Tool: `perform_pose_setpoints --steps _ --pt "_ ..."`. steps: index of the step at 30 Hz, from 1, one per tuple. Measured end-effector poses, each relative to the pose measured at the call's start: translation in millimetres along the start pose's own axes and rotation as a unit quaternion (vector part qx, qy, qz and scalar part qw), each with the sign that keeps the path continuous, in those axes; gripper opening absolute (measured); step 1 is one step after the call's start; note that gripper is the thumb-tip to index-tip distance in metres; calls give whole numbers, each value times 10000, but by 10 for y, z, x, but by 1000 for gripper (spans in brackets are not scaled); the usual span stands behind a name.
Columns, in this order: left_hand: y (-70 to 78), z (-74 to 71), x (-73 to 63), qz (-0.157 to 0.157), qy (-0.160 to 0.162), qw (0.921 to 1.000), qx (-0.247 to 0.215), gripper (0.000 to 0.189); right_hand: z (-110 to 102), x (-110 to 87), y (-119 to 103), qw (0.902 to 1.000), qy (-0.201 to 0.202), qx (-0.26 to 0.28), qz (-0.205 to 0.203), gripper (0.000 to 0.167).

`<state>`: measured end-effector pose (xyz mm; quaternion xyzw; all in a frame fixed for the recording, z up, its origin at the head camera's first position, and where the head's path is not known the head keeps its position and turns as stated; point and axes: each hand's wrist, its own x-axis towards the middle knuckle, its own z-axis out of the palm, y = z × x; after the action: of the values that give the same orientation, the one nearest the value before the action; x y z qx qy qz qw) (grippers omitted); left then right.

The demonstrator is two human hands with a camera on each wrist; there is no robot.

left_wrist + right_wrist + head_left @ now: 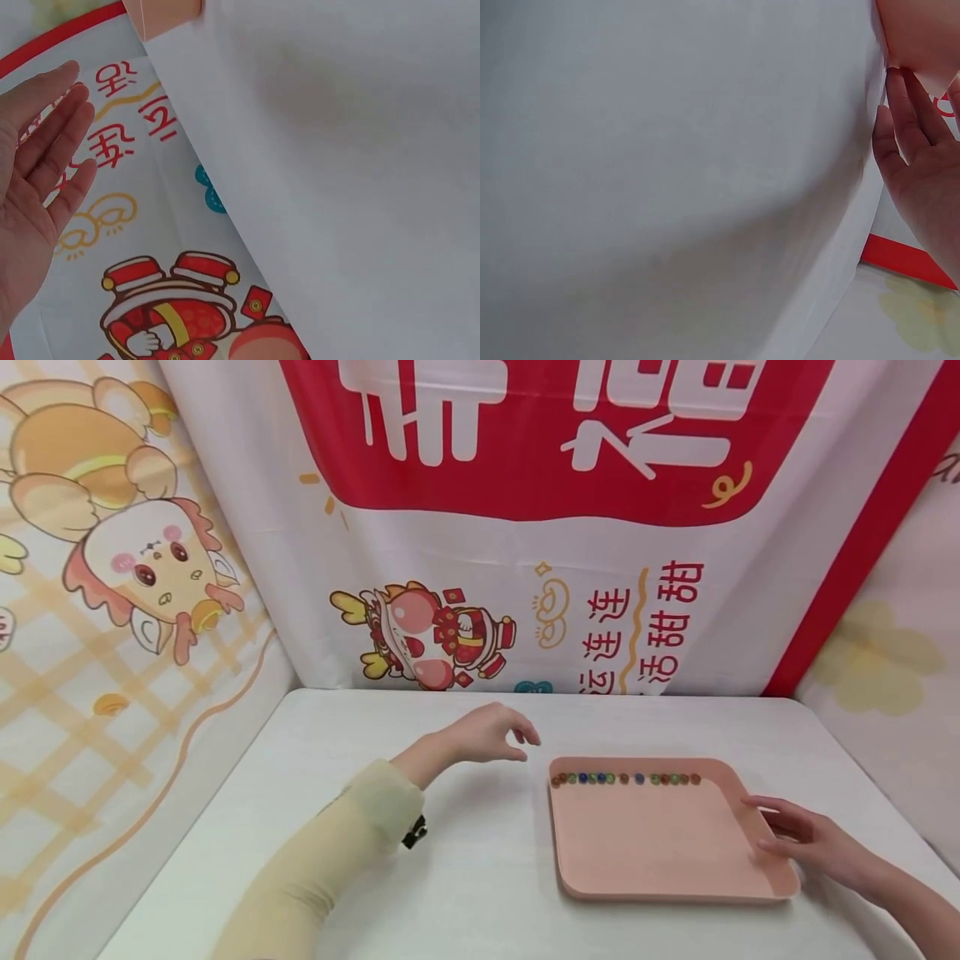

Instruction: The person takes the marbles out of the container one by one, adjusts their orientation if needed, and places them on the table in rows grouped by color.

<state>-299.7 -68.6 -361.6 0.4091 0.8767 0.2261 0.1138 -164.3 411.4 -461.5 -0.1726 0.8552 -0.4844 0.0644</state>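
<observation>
A shallow pink tray lies on the white table, with a row of small marbles in brown, green and blue along its far wall. At the tray's right side, my right hand grips the rim, the thumb reaching over its edge. The right wrist view shows that hand's fingers against the outside of the tray. To the left of the tray, my left hand is held over the table with nothing in it. Its fingers are loosely extended in the left wrist view.
The white table ends at a hanging cloth with red and white print at the back. A cartoon-printed cloth borders the left side, and a pale flowered one the right.
</observation>
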Motion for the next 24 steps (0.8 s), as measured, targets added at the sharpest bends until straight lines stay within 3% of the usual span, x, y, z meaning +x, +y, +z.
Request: perform_pose_setpoints --steps 4,11,17,24 --pt "120 109 141 187 -272 9994 -62 24 -6 -6 -1 9999 -27 -11 96 48" --pt "246 255 340 495 -619 9964 307 14 -12 -7 10 9998 12 -88 175 49" --pt "316 372 495 237 -982 9940 430 15 -12 -9 13 9996 35 -104 264 49" --pt "365 469 563 -76 -1104 9880 1075 10 0 -12 11 9998 65 -61 178 50"
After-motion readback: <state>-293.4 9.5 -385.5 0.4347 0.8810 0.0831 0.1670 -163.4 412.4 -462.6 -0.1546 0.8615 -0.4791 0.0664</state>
